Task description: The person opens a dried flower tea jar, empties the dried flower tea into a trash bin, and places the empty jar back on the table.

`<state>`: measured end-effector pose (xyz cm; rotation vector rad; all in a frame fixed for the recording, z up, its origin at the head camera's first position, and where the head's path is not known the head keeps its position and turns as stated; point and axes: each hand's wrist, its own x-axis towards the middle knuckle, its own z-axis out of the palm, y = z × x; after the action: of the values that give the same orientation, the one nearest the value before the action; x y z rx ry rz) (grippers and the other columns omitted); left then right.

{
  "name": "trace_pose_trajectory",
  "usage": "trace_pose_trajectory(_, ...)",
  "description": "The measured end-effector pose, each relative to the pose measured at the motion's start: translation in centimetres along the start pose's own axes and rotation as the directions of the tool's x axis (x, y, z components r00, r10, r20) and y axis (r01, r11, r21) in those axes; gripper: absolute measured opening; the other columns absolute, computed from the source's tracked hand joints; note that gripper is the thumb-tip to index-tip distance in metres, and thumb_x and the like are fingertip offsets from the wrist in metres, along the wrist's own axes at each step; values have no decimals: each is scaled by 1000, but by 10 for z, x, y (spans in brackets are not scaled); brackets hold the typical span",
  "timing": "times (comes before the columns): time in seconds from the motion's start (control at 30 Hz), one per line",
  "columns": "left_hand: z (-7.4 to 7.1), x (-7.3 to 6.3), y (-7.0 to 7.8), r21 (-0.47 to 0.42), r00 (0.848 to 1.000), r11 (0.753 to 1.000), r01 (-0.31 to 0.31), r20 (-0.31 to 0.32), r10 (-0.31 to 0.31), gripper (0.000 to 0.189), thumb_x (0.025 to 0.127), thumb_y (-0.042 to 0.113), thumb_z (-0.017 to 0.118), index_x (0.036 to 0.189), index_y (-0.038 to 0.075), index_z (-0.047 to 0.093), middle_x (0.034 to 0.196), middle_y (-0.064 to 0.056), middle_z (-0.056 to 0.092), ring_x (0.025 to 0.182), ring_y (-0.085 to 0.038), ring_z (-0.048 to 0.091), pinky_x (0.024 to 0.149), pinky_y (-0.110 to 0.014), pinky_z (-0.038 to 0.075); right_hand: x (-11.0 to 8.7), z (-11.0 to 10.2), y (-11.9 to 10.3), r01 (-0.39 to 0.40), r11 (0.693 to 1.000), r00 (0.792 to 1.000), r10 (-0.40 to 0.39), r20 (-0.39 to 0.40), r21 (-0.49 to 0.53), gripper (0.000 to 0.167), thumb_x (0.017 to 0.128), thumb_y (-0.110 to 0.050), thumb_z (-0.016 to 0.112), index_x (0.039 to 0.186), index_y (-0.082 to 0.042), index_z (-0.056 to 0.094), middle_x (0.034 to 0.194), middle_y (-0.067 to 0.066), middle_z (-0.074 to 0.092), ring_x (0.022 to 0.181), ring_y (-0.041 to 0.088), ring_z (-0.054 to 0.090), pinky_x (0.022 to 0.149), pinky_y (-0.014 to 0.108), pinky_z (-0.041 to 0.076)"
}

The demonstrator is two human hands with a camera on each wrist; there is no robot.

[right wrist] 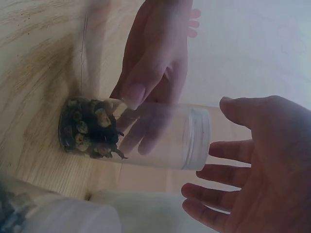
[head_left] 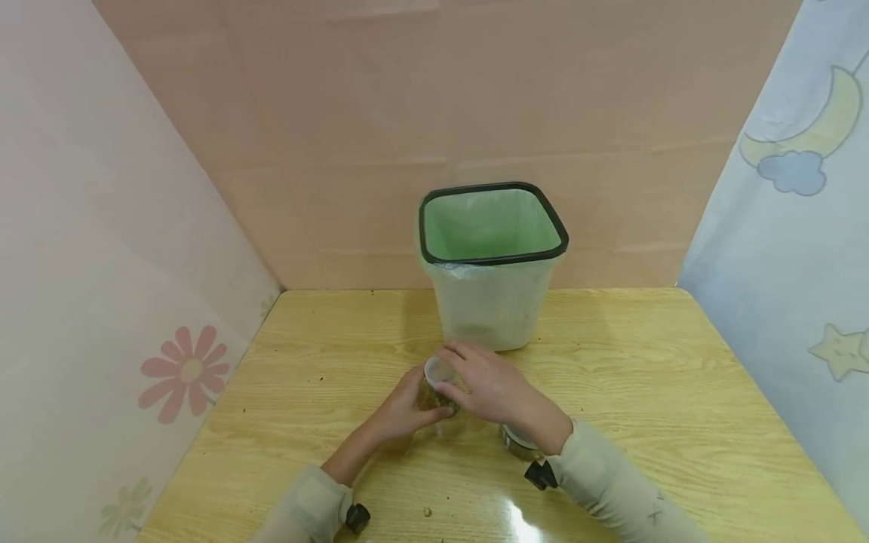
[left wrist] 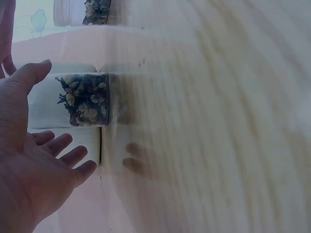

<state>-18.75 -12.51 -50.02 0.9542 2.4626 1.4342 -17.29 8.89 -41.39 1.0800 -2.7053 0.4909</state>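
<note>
A clear cylindrical jar [head_left: 440, 371] with a whitish lid [right wrist: 198, 138] stands upright on the table. Dark dried pieces mixed with pale bits [left wrist: 87, 99] fill its lower part. My left hand [head_left: 403, 407] is around the jar's side, thumb on one side and fingers on the other. In the left wrist view those fingers look loosely extended, with a gap to the jar. Above the lid is my right hand [head_left: 492, 383], its fingers spread in the right wrist view and their tips close to the lid. Whether they touch it is hard to tell.
A second similar jar [head_left: 521, 445] stands under my right wrist, partly hidden. Behind the hands is a waste bin [head_left: 492, 302] with a black rim and a thin liner. Small crumbs [head_left: 427, 512] dot the wooden table [head_left: 645, 377]. Printed cloth walls enclose the sides.
</note>
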Motion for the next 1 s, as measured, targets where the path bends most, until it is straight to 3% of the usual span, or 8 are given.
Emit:
trace_pose_trajectory(0.27,8,-1,-6,-43,1000,999,-7,-30,5,86,91,28,79,158,30,26,156,8,40,144,-17,39,118,-49,32,6,10,-6,51,998,998,-50,46,-30,46,100,-40,63,136,-10,59,136,12,58,122,30,57,102,44,50)
trace_pose_trajectory(0.47,10,0,-3,-81,1000,997,-9,-24,7,81,92,20,77,157,20,28,153,0,43,136,-20,48,112,-44,41,8,13,-8,86,996,995,-84,56,-38,46,100,-36,66,136,-8,59,137,13,58,124,30,56,102,43,49)
trace_pose_trajectory(0.57,10,3,0,-86,999,996,25,-17,-27,79,91,18,78,155,18,31,150,1,47,133,-18,51,111,-42,43,10,14,-9,91,994,995,-88,48,-54,45,99,-33,67,134,-7,60,135,12,59,121,28,57,99,41,51)
trace_pose_trajectory(0.7,9,4,2,-73,997,995,70,-18,-71,76,91,22,78,153,16,34,148,2,49,134,-18,50,111,-43,42,12,14,-11,116,988,993,-114,33,-101,41,97,-29,71,130,-6,62,130,12,60,116,27,58,96,39,53)
trace_pose_trajectory(1.0,5,6,3,-76,998,996,52,-39,-55,71,95,24,74,153,13,35,148,-3,50,134,-22,50,109,-48,44,16,8,-10,145,982,989,-142,31,-118,39,96,-24,72,130,-7,62,124,9,61,112,25,58,94,37,53)
